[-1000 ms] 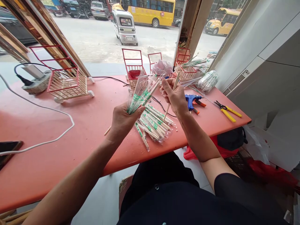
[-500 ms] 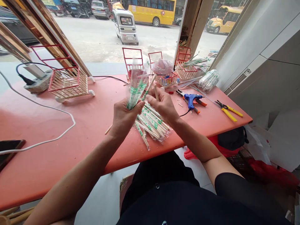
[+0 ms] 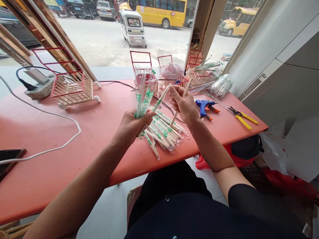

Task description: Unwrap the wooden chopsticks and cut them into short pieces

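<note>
Clear, green-printed plastic fills my hold above the pile of wrapped chopsticks [image 3: 165, 130].
My left hand [image 3: 133, 122], at the pile's left edge, is closed around a bunch of wrappers [image 3: 146, 99] and one slanting wrapped chopstick packet [image 3: 160, 100]; my right hand [image 3: 183, 103], beyond the pile's right side, pinches that packet's tip while gripping bare chopsticks [image 3: 173, 119] that slope down over the pile. Pulling hard could split the thin film suddenly; my divided right-hand grip might then drop the bare chopsticks among the wrapped ones.

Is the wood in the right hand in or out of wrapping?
Out: the wood in the right hand looks bare, unlike the green-printed packets below.
</note>
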`<state>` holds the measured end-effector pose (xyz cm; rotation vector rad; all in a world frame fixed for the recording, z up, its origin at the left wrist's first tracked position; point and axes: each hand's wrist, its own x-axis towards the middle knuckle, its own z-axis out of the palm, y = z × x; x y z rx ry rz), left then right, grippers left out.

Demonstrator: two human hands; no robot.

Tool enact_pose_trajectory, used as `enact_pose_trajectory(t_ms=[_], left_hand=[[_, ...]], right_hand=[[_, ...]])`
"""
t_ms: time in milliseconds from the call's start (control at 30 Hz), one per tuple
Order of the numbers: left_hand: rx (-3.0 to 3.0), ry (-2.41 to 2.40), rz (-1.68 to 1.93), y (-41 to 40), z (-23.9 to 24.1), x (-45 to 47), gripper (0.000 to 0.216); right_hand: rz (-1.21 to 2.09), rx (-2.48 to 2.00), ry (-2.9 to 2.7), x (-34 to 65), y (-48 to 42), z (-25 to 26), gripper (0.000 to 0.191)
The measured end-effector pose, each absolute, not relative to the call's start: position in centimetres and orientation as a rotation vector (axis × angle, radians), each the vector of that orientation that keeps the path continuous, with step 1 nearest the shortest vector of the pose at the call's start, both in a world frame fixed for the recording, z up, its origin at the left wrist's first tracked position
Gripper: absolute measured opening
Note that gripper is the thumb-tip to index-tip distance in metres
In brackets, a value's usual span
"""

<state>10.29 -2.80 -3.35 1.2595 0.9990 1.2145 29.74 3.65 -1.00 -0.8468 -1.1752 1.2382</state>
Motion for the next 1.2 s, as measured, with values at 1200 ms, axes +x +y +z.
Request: enact_pose_trajectory(t_ms=[1200], left_hand=[[1.273,1.008,1.139,-2.8,-3.5,10.2,0.048]], right_hand=[[1.259,-0.949,-1.188,30.6,3.9,-1.0,0.05]])
